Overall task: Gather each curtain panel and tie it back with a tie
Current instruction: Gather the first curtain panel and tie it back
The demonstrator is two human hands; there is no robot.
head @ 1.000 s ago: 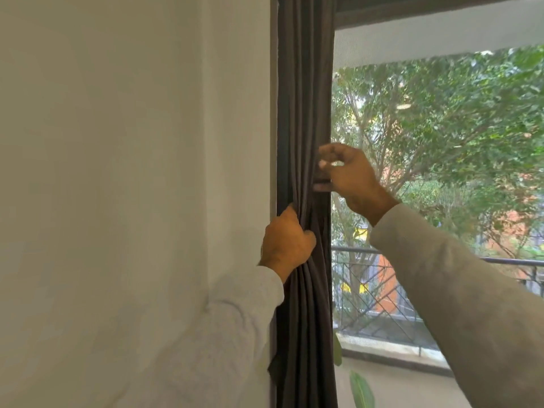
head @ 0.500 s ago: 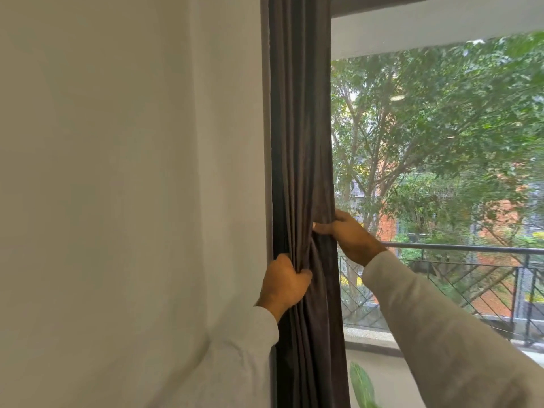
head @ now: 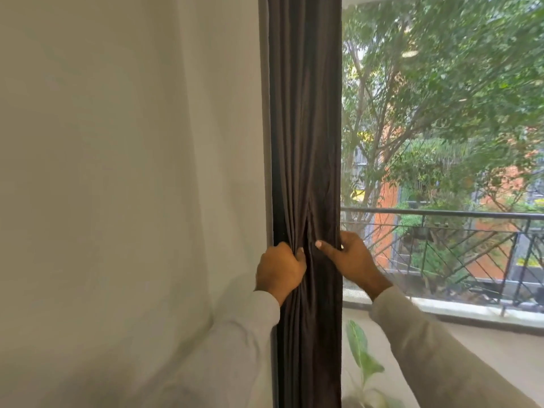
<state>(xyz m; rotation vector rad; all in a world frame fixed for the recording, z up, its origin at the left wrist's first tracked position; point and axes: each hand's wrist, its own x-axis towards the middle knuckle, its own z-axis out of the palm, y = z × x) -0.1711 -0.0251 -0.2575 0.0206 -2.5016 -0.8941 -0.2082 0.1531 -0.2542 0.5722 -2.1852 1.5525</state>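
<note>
Beside the white wall (head: 117, 172), the left hand (head: 279, 272) clutches the dark curtain panel (head: 306, 113); the right hand (head: 353, 260) pinches its window-side edge.

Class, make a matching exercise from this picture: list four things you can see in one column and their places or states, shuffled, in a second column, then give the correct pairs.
Things:
1. dark grey fabric curtain
2. left hand
3. right hand
4. black metal railing

States:
A. outside the window
B. grips the left folds
C. hangs bunched beside the wall
D. pinches the window-side edge

Pairs: 1-C, 2-B, 3-D, 4-A
</note>
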